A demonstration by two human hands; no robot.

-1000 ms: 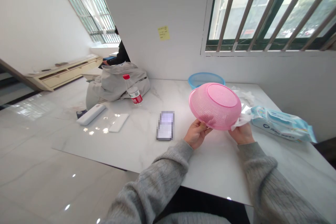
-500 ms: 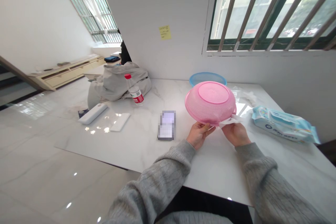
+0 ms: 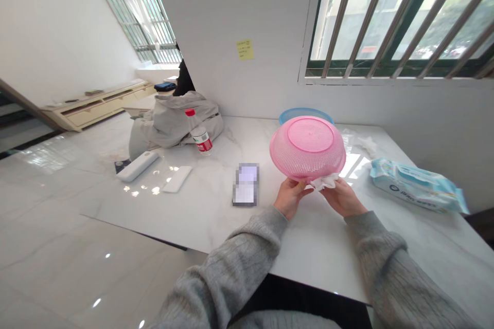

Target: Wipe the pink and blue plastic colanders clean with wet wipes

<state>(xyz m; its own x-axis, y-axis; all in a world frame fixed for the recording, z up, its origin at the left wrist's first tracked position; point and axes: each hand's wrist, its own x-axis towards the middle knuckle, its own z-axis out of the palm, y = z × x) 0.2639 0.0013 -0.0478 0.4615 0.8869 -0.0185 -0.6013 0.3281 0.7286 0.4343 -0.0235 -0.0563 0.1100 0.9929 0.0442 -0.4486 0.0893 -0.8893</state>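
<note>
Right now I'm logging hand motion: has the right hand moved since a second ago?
Yes: judged against the resting wipes packet, the right hand has moved left, away from it and closer to the left hand.

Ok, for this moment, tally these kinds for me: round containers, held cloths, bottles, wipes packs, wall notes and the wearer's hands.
Round containers: 2 (pink basket, blue container)
White cloth: 1
Bottle: 1
Wipes pack: 1
Wall note: 1
Hands: 2 (left hand, right hand)
Total: 8
</note>
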